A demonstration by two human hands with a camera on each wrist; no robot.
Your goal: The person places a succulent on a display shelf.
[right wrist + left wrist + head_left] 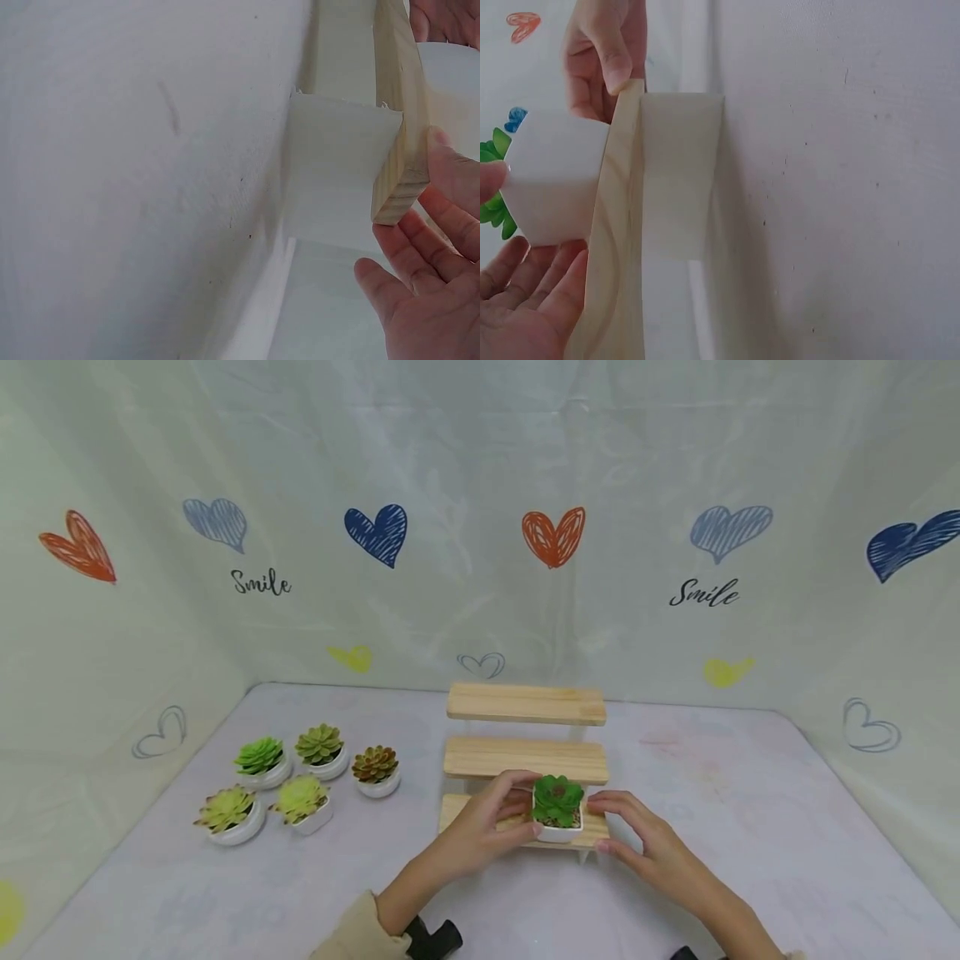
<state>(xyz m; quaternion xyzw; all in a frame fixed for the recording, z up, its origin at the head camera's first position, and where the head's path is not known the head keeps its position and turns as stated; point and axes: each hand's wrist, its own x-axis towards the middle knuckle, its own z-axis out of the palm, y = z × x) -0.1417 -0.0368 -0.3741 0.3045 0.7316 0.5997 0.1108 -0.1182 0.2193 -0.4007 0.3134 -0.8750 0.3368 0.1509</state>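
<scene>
A green succulent in a square white pot (557, 810) sits at the right part of the lowest step of a three-step wooden stand (525, 758). My left hand (480, 829) holds this pot from its left side, thumb at the front and fingers along the side. In the left wrist view the white pot (555, 180) is right against the board. My right hand (648, 843) is at the right end of the same step, fingers loosely bent. The right wrist view has its fingertips at the board's end (401, 199), one on the top near the pot.
To the left on the table stand several other potted succulents: a bright green one (260, 758), olive green one (320, 748), brown one (376, 767), and two yellow-green ones, including a red-tipped one (227, 812). A white curtain (450, 443) with printed hearts hangs behind.
</scene>
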